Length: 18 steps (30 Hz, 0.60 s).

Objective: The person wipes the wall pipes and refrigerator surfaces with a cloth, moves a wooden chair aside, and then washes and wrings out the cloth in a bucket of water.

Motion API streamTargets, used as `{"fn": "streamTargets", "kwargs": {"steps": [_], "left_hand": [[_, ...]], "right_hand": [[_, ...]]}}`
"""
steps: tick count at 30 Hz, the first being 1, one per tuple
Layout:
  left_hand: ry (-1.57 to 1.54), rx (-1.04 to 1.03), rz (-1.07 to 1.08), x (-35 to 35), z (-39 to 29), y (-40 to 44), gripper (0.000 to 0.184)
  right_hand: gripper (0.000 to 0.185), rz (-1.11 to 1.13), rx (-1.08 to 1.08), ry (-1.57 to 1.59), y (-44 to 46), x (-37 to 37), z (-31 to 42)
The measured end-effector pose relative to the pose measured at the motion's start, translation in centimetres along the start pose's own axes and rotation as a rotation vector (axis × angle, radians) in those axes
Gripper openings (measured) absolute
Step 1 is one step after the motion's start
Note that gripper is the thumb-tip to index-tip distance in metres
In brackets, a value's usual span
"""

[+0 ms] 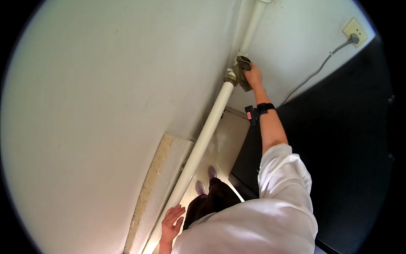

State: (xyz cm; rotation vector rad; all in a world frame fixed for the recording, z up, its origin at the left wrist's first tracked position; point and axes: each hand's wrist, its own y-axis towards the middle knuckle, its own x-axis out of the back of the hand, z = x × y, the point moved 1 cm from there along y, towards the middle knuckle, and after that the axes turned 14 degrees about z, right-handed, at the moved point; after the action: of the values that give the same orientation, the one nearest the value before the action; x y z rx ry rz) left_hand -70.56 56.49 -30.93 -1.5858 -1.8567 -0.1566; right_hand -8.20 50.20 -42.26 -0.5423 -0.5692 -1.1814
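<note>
A dark olive cloth (242,74) is gripped in my right hand (253,76), pressed against the pipe joint in the wall corner. A brownish collar (231,78) on the joint shows just below the cloth. The cream pipe (207,135) runs from there down toward my left side. My left hand (172,221) is near the pipe's lower part, fingers extended and holding nothing; whether it touches the pipe I cannot tell. On my right wrist is a black band with a small device (253,115).
A wall socket (355,32) with a plugged-in grey cable (318,70) is at the upper right. A large black surface (338,152) stands along my right side. Left of the pipe, a ledge with a rough yellowish edge (149,186) juts from the wall. My shoes (200,188) are on the floor.
</note>
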Motion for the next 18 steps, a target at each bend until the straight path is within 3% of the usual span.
{"fn": "streamTargets", "kwargs": {"steps": [3,5,7,9,11,13,14,15,17,18], "left_hand": [[0.005,-0.006,0.002,-0.2,-0.1,-0.4,0.028],[0.011,-0.001,0.003,-0.5,-0.1,-0.7,0.028],[0.009,0.005,0.013,-0.8,0.0,-1.2,0.028],[0.003,0.008,0.016,-1.1,0.2,-1.6,0.028],[-0.003,0.01,0.018,-1.3,0.4,-1.9,0.028],[0.018,0.001,0.008,-1.3,0.4,-1.8,0.027],[0.017,0.003,0.01,-1.4,0.5,-1.9,0.027],[0.014,0.003,0.01,-1.6,0.4,-1.9,0.027],[0.018,-0.004,0.015,-1.8,0.1,-1.8,0.027],[0.018,0.0,0.011,-2.0,-0.3,-1.8,0.027]], "right_hand": [[0.039,-0.056,0.105,-0.022,-1.9,2.8,1.9],[0.037,-0.254,0.136,0.191,-2.5,3.4,3.0],[0.037,-0.258,0.203,0.047,-1.9,1.6,2.0],[0.036,-0.095,0.284,-0.309,-2.8,0.4,2.2],[0.035,0.01,0.259,-0.306,-2.5,1.6,2.1],[0.037,0.349,0.341,-0.358,-1.2,2.6,2.1],[0.041,0.369,0.254,-0.155,-0.5,2.6,1.9],[0.041,0.371,0.251,-0.156,-0.7,2.3,1.2],[0.041,0.124,0.3,-0.382,-1.2,2.5,0.2],[0.038,0.157,0.345,-0.266,-0.8,3.0,0.2]]}}
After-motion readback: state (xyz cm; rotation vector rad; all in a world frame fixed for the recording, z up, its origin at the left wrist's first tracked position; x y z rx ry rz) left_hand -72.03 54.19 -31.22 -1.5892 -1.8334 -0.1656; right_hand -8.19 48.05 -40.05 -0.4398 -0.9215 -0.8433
